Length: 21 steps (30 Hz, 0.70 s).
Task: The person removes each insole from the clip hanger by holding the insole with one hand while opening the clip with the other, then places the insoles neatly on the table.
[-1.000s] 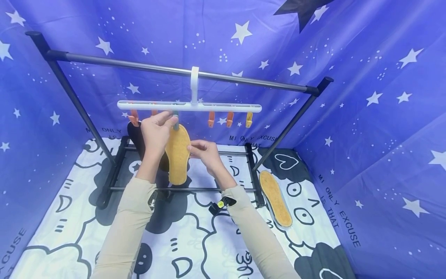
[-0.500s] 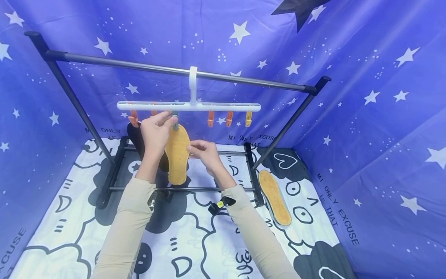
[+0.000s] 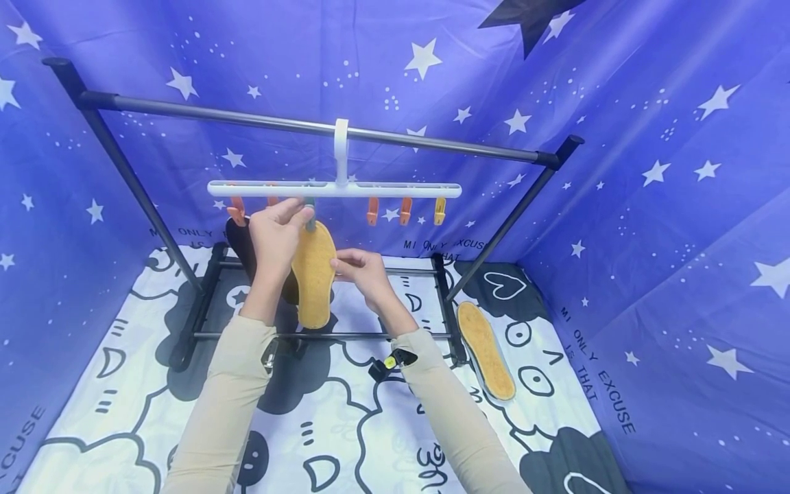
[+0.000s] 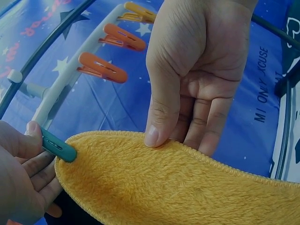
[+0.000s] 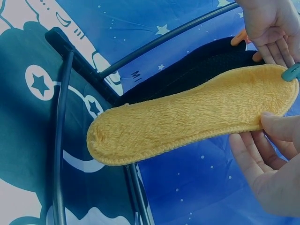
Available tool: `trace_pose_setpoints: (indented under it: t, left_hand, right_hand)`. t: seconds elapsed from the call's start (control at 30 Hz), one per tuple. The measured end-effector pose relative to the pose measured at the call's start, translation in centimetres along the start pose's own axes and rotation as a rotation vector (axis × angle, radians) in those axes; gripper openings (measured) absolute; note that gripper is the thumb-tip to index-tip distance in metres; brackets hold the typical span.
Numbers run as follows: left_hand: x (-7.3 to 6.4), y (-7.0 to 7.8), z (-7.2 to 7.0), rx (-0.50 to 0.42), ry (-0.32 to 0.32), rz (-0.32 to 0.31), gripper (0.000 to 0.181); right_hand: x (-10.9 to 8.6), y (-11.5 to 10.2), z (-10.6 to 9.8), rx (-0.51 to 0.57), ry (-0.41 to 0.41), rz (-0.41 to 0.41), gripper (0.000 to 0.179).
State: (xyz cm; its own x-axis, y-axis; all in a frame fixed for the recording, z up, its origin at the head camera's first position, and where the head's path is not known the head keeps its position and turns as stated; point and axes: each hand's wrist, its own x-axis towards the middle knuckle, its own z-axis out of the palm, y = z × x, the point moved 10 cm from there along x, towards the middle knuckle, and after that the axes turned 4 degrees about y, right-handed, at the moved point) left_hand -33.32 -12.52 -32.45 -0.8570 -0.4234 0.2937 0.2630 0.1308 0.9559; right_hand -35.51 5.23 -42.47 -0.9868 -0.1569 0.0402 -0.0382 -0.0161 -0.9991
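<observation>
A fuzzy yellow insole (image 3: 313, 281) hangs upright below the white hanger (image 3: 278, 188), its wide end up. At that top edge sits a teal clip (image 4: 60, 145), which my left hand (image 3: 274, 237) pinches between thumb and fingers. With thumb and fingertips, my right hand (image 4: 199, 79) holds the insole's side edge, a little below the clip. The yellow side faces the head camera. Behind it, partly hidden by my left hand and the insole, black insoles (image 5: 187, 70) hang from the hanger's left part; an orange clip (image 3: 236, 209) grips one of them.
The hanger hooks over the top bar (image 3: 432, 139) of a black rack. Two orange clips (image 3: 373, 211) and a yellow clip (image 3: 440, 211) hang on its right half. Another yellow insole (image 3: 487, 350) lies on the patterned cloth (image 3: 345, 439) right of the rack. Blue star-print curtains surround it.
</observation>
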Motion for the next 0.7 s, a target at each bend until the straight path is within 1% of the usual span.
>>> trace_pose_setpoints:
  t: [0.33, 0.7]
  left_hand:
    - [0.06, -0.4, 0.11, -0.016, 0.001, -0.008, 0.029]
    - [0.14, -0.27, 0.06, -0.023, 0.003, -0.012, 0.029]
  right_hand:
    - [0.01, 0.2, -0.04, 0.0, -0.003, 0.0, 0.025]
    - [0.08, 0.17, -0.06, 0.002, 0.002, 0.001, 0.025]
